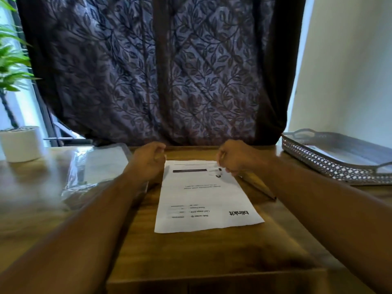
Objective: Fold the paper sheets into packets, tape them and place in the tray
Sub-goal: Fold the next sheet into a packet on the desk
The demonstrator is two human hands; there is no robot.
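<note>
A white printed paper sheet (203,196) lies flat on the wooden table (191,255), its text upside down to me. My left hand (148,161) is curled at the sheet's far left corner, with fingertips pinched at the corner. My right hand (235,159) is curled at the far right corner, fingers pinched on the sheet's edge. A small clear shiny patch (214,172) sits on the paper just under those fingers. The metal tray (322,160) stands at the far right with a white folded paper (347,159) inside.
A clear plastic sleeve holding sheets (95,168) lies to the left of my left arm. A white plant pot (21,143) stands at the far left. A thin dark stick-like object (261,188) lies right of the sheet. A dark curtain hangs behind the table.
</note>
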